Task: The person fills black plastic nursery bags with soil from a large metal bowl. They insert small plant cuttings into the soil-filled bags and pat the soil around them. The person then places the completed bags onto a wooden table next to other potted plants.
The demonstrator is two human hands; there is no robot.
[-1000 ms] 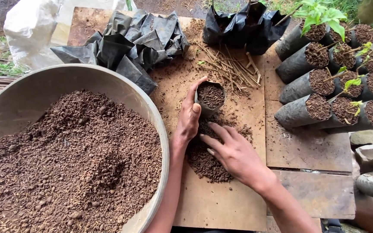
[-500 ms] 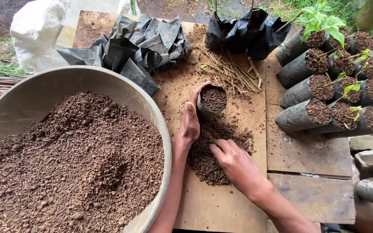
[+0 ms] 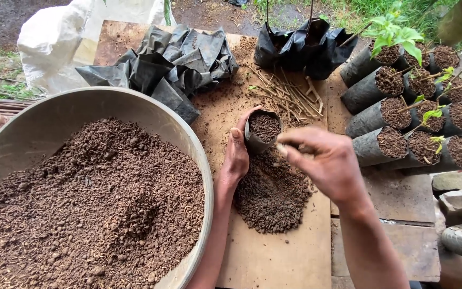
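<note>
In the head view, the left hand (image 3: 237, 155) curled around the side of a small black plastic grow bag filled with brown soil (image 3: 263, 131), near the centre of the frame, fingers closed on its wall; that grip seemed meant to keep the soft bag upright and its mouth open. The right hand (image 3: 330, 163) hovered just right of the bag's rim, fingertips pinched narrow; whether they held a bit of soil could not be told. Below both hands lay a loose heap of dark soil (image 3: 271, 195) on the brown wooden table (image 3: 274, 262), close enough to be scooped from.

The lower left of the frame was taken up by a large round grey basin (image 3: 185, 134), heaped with coarse brown potting mix (image 3: 86, 208). Above it, in the upper middle, sat a pile of empty, crumpled black plastic bags (image 3: 172, 67), with a white sack (image 3: 54, 43) behind them at the upper left. A scatter of thin dry twigs (image 3: 290, 96) lay just above the held bag. At the right edge, rows of filled black grow bags (image 3: 397, 120) lay tilted together, soil showing at their mouths and some carrying small green seedlings (image 3: 397, 35). More black bags with stems (image 3: 300, 45) stood at the top centre.
</note>
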